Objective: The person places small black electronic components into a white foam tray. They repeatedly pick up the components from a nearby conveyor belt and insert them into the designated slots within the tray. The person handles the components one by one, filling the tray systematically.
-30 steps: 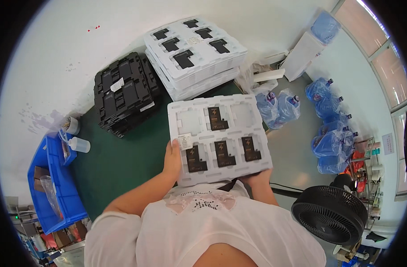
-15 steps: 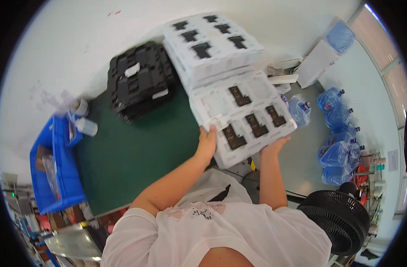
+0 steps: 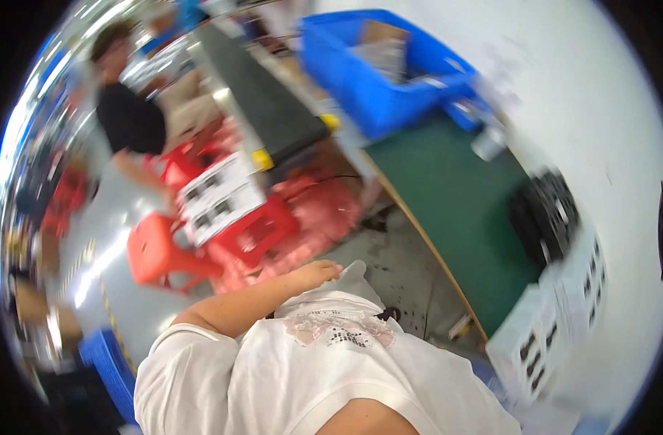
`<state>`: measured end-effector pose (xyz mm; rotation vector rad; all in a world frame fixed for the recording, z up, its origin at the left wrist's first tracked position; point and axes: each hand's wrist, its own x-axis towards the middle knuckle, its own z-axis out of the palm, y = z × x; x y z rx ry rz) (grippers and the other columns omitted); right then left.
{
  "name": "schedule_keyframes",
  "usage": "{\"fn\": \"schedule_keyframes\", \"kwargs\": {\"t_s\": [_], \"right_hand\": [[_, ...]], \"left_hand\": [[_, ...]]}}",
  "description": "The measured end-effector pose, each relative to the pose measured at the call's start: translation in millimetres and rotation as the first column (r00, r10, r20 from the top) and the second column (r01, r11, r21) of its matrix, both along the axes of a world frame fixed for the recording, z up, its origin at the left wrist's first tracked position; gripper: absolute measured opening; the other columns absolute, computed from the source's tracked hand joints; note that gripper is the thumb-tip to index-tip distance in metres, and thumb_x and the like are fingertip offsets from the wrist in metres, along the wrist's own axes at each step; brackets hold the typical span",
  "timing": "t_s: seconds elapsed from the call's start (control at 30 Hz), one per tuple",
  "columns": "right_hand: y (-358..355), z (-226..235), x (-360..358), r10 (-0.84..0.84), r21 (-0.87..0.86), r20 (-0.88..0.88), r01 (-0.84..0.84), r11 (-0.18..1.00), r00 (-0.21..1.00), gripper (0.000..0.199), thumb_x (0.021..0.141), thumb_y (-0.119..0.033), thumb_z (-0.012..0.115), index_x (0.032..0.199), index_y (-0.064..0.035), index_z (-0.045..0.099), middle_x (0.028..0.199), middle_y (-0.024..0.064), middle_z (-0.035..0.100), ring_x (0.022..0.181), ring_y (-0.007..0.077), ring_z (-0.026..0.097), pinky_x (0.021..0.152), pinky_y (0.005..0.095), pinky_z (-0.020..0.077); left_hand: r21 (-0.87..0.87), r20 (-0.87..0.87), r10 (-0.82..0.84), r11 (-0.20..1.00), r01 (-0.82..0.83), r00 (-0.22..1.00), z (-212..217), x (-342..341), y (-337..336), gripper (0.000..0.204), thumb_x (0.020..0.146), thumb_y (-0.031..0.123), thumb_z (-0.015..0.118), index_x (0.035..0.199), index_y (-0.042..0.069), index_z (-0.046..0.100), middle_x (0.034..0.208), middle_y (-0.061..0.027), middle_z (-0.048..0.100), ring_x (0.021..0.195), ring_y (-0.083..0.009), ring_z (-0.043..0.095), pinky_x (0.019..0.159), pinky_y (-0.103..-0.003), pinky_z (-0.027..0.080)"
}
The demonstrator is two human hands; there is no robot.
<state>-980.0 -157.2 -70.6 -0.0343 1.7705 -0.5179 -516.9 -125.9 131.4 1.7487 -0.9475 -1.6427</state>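
Observation:
My left hand [image 3: 317, 274] hangs in front of my white shirt, its fingers loosely bent and nothing visible in them. My right hand is out of the picture. Left of my left hand, a white tray [image 3: 235, 216] with dark flat parts lies on a red stool [image 3: 259, 235]. At the lower right, by the green table's end, stands a white tray [image 3: 502, 348] with several dark parts. Another white tray stack [image 3: 572, 293] is behind it, blurred.
A green table [image 3: 447, 210] carries black trays [image 3: 545, 217] and a blue bin [image 3: 375, 105]. Another red stool [image 3: 157, 250] stands on the left. A co-worker in black [image 3: 128, 123] sits beyond it, near a dark conveyor belt [image 3: 262, 94]. Pink sheeting [image 3: 320, 206] surrounds the stools.
The view has swung left, bringing in the red stools and the co-worker. Both hands have let go of the white tray, which now appears at the lower right. My right hand has left view.

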Motion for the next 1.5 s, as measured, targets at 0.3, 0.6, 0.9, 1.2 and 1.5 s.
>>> {"fn": "schedule_keyframes", "kwargs": {"t_s": [0.3, 0.6, 0.9, 1.2, 1.5], "right_hand": [[-95, 47, 330, 0.941, -0.335, -0.337, -0.937, -0.096, 0.024, 0.03, 0.087, -0.035, 0.054, 0.091, -0.0052, 0.058, 0.073, 0.0035, 0.057, 0.06, 0.0099, 0.051, 0.048, 0.0259, 0.0403], [-89, 4, 491, 0.707, -0.092, -0.304, -0.719, -0.689, -0.639, 0.039, 0.084, -0.037, 0.057, 0.095, -0.0003, 0.061, 0.078, 0.0082, 0.062, 0.064, 0.0174, 0.056, 0.055, 0.0322, 0.0462], [-60, -61, 638, 0.721, -0.153, -0.577, -0.816, -0.557, -0.384, 0.05, 0.079, -0.03, 0.061, 0.113, 0.0059, 0.051, 0.112, 0.0257, 0.055, 0.104, 0.0355, 0.054, 0.089, 0.0409, 0.042], [-27, -67, 695, 0.691, -0.188, -0.723, -0.956, -0.225, -0.021, 0.075, 0.084, -0.033, 0.056, 0.133, 0.0123, 0.023, 0.134, 0.0312, 0.033, 0.124, 0.0422, 0.034, 0.104, 0.042, 0.0286], [-19, 16, 686, 0.949, -0.247, 0.209, -0.926, 0.284, 0.235, 0.048, 0.075, -0.036, 0.071, 0.1, 0.0044, 0.062, 0.095, 0.0088, 0.064, 0.087, 0.0149, 0.059, 0.074, 0.0274, 0.0443]], "left_hand": [[0.258, 0.35, 0.841, 0.336, -0.906, 0.412, -76, 69, 303, 0.04, 0.086, 0.037, 0.049, 0.102, 0.003, 0.059, 0.094, -0.0081, 0.063, 0.086, -0.0192, 0.056, 0.07, -0.035, 0.044], [0.716, 0.278, 0.438, 0.499, -0.488, 0.855, -153, 34, 418, 0.039, 0.086, 0.034, 0.048, 0.103, 0.002, 0.062, 0.102, -0.0171, 0.063, 0.097, -0.0322, 0.059, 0.083, -0.039, 0.045], [0.275, 0.667, 0.466, 0.57, -0.774, 0.581, -112, 220, 282, 0.043, 0.086, 0.037, 0.047, 0.097, -0.002, 0.062, 0.097, -0.0253, 0.061, 0.096, -0.039, 0.057, 0.084, -0.043, 0.044], [0.108, 0.741, 0.64, 0.184, -0.977, 0.203, -237, 398, 179, 0.067, 0.087, 0.054, 0.04, 0.112, -0.008, 0.051, 0.107, -0.034, 0.054, 0.105, -0.0439, 0.051, 0.089, -0.046, 0.04], [-0.013, 0.483, 0.875, 0.03, -0.999, 0.02, -252, 442, 216, 0.063, 0.082, 0.057, 0.053, 0.066, -0.004, 0.058, 0.066, -0.0119, 0.06, 0.063, -0.0204, 0.055, 0.062, -0.035, 0.045]]}}
